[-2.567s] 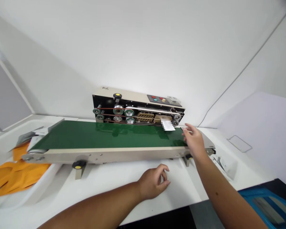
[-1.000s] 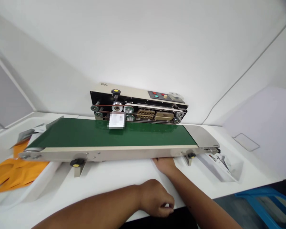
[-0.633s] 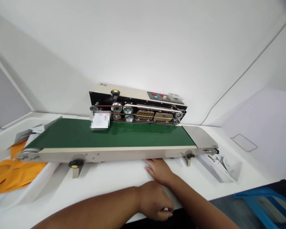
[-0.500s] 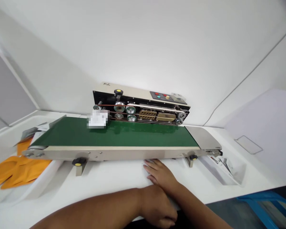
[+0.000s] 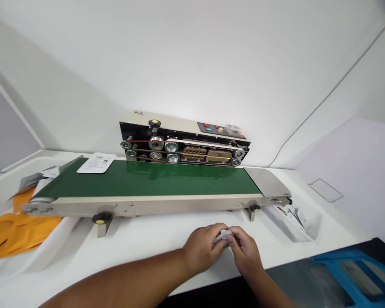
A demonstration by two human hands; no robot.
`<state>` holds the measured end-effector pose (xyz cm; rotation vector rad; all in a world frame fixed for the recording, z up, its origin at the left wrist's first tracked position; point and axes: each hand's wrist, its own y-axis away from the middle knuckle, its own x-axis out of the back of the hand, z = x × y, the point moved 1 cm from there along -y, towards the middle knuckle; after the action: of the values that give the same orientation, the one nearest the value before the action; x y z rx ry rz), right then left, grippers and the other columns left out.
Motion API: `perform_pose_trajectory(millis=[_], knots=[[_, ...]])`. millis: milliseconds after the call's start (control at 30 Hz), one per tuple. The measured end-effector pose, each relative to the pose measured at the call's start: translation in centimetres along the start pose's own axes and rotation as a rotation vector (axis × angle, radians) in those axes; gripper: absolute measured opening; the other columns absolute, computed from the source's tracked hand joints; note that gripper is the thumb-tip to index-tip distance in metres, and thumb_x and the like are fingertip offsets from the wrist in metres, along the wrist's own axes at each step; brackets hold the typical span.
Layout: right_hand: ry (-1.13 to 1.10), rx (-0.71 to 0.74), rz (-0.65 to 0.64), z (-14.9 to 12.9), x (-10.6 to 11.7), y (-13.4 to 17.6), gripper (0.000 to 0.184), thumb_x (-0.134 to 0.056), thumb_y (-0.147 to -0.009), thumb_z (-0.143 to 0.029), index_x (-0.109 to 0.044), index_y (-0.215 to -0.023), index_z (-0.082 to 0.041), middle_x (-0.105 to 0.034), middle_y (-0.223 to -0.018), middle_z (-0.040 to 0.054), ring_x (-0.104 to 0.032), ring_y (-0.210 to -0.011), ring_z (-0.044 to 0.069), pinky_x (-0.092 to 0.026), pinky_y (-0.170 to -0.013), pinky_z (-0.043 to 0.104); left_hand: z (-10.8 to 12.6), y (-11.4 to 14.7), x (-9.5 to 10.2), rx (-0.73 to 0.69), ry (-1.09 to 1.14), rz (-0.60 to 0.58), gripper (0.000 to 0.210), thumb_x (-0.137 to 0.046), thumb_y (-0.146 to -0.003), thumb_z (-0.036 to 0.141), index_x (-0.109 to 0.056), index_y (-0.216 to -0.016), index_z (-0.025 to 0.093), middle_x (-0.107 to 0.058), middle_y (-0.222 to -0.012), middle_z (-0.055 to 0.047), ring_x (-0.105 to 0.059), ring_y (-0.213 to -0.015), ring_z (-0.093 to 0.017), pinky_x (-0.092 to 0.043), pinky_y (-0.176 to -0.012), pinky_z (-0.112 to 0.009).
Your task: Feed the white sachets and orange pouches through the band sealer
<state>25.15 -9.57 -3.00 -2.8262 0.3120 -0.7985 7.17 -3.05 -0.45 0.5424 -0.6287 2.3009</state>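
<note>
In front of the conveyor my left hand (image 5: 202, 249) and my right hand (image 5: 245, 251) meet, fingers closed on a small grey-white pouch (image 5: 223, 235) between them. Most of the pouch is hidden by the fingers. A white printed pouch (image 5: 96, 164) lies on the left part of the green conveyor belt (image 5: 167, 179). Behind the belt stands a band sealing machine (image 5: 182, 141) with rollers, thin belts and brass blocks. Neither hand touches the belt or the machine.
At the left a white bin (image 5: 48, 248) holds orange pouches (image 5: 25, 233) and grey ones. Another white bin (image 5: 285, 226) with packets sits under the conveyor's right end. A blue plastic stool (image 5: 343, 273) stands beyond the table edge at the lower right.
The white pouch has travelled left along the belt, out from beside the rollers. My hands, crossed before, have come apart and now meet at the grey-white pouch.
</note>
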Motion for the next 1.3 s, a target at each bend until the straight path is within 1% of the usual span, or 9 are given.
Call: perform_pose_trajectory(millis=[133,333,467,567,733,900,1000,1133,1300], knots=[[-0.157,-0.112,-0.125,-0.6,0.7,-0.5,0.035,-0.056,-0.096,-0.054,-0.061,-0.111,-0.022,-0.070,-0.094,0.0054,-0.066,-0.084,0.022,-0.053,-0.076,0.031,-0.5,-0.2,-0.1,0.064,0.095,0.007,0.041,-0.052,-0.100,0.033,-0.053,-0.140,0.028,-0.072,-0.122,-0.004,-0.068,-0.103,-0.022,-0.051,-0.090,-0.030],[-0.226,-0.282,-0.383,-0.1,4.2,-1.1,0.032,-0.064,-0.092,-0.051,-0.066,-0.089,-0.019,-0.064,-0.073,-0.0010,-0.059,-0.067,0.016,-0.043,-0.063,0.026,-0.8,-0.6,-0.4,0.158,0.199,-0.101,0.039,-0.060,-0.089,0.025,-0.060,-0.127,0.022,-0.064,-0.070,0.005,-0.055,-0.060,-0.015,-0.042,-0.059,-0.024],[-0.217,-0.338,-0.441,-0.4,5.8,-1.4,0.033,-0.067,-0.091,-0.051,-0.068,-0.087,-0.018,-0.066,-0.073,-0.0006,-0.058,-0.066,0.015,-0.040,-0.062,0.025,-1.0,-0.7,-0.7,0.143,0.332,-0.167,0.050,-0.066,-0.085,0.023,-0.054,-0.133,0.021,-0.062,-0.072,0.006,-0.054,-0.062,-0.013,-0.040,-0.060,-0.022],[-0.191,-0.314,-0.455,-1.0,5.9,-1.7,0.033,-0.067,-0.090,-0.051,-0.070,-0.087,-0.018,-0.066,-0.073,-0.0004,-0.058,-0.067,0.015,-0.041,-0.064,0.025,-1.0,-0.8,-0.7,0.143,0.358,-0.206,0.045,-0.068,-0.082,0.021,-0.058,-0.126,0.022,-0.058,-0.068,0.008,-0.050,-0.059,-0.011,-0.038,-0.058,-0.020],[0.001,-0.202,-0.471,-1.9,5.7,-1.3,0.033,-0.062,-0.093,-0.052,-0.069,-0.085,-0.020,-0.063,-0.074,-0.0006,-0.056,-0.069,0.017,-0.042,-0.064,0.026,-0.9,-0.8,-0.4,0.134,0.370,-0.119,0.023,-0.066,-0.086,0.023,-0.058,-0.108,0.020,-0.046,-0.057,0.011,-0.040,-0.051,-0.008,-0.030,-0.052,-0.019],[0.067,-0.197,-0.498,-2.7,7.7,-1.6,0.022,-0.066,-0.091,-0.045,-0.075,-0.082,-0.026,-0.068,-0.075,0.0041,-0.062,-0.070,0.024,-0.047,-0.062,0.033,-0.9,-0.8,-0.5,0.122,0.404,-0.106,0.025,-0.065,-0.087,0.023,-0.049,-0.105,0.022,-0.055,-0.061,0.011,-0.044,-0.052,-0.009,-0.033,-0.054,-0.019],[-0.082,-0.243,-0.244,-2.8,10.4,-4.3,0.016,-0.078,-0.080,-0.040,-0.078,-0.084,-0.024,-0.070,-0.074,0.0083,-0.062,-0.063,0.022,-0.046,-0.054,0.032,-1.1,-0.8,-0.6,0.133,0.424,-0.116,0.027,-0.063,-0.088,0.020,-0.044,-0.107,0.023,-0.068,-0.072,0.006,-0.048,-0.054,-0.010,-0.035,-0.054,-0.020],[-0.363,-0.202,0.245,-3.0,13.3,-10.6,0.041,-0.079,-0.075,-0.041,-0.072,-0.108,-0.019,-0.061,-0.060,0.0016,-0.046,-0.048,0.011,-0.035,-0.043,0.023,-1.2,-0.8,-0.4,0.142,0.391,-0.115,0.026,-0.060,-0.089,0.021,-0.044,-0.110,0.022,-0.070,-0.077,0.003,-0.049,-0.056,-0.011,-0.036,-0.055,-0.022],[-0.511,-0.223,0.435,-3.4,13.4,-17.3,0.023,-0.074,-0.070,-0.026,-0.066,-0.090,-0.017,-0.063,-0.064,-0.0007,-0.040,-0.045,0.006,-0.028,-0.037,0.015,-1.0,-0.8,-0.3,0.121,0.338,-0.125,0.026,-0.060,-0.088,0.020,-0.046,-0.110,0.022,-0.069,-0.076,0.004,-0.049,-0.055,-0.010,-0.036,-0.056,-0.022]])
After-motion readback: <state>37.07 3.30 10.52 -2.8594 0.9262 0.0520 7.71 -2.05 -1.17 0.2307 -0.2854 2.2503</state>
